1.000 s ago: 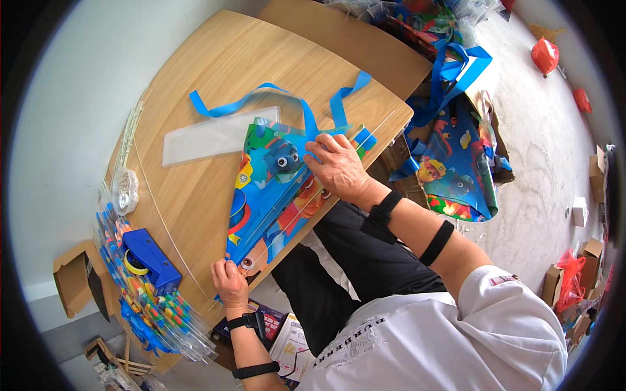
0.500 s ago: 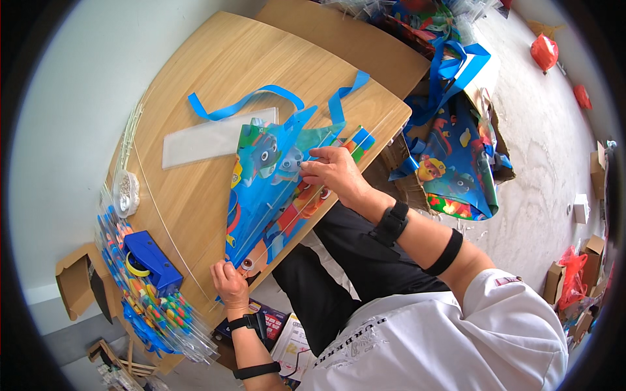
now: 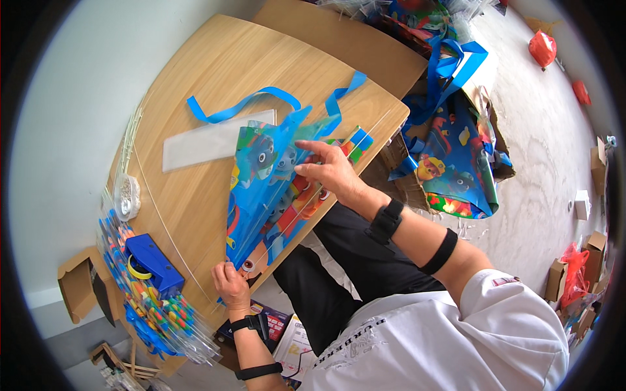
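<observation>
A folded kite point(image 3: 250, 189) of thin blue sheet with cartoon animal prints lies along the table's near edge, its narrow tip toward me. Slim rods run along it. My left hand point(image 3: 231, 285) is closed on that tip, fingers pressed together. Over the wider end is my right hand point(image 3: 328, 171), thumb and forefinger apart with a gap between them; its other fingers are partly hidden. Blue ribbon tails point(image 3: 251, 99) trail from the kite's far end across the table. A clear plastic sleeve point(image 3: 207, 139) lies flat, partly under the kite.
On the table's left stand a blue tape dispenser point(image 3: 154, 266), a bundle of wrapped colourful rods point(image 3: 153, 313) and a small white dish point(image 3: 128, 197). A carton of printed kites point(image 3: 456, 163) stands at the right. Thin pale rods point(image 3: 134, 140) lean along the wall side.
My right hand's thumb and forefinger have spread apart over the kite, and the sheet's upper edge has shifted slightly. My left hand stays at the tip.
</observation>
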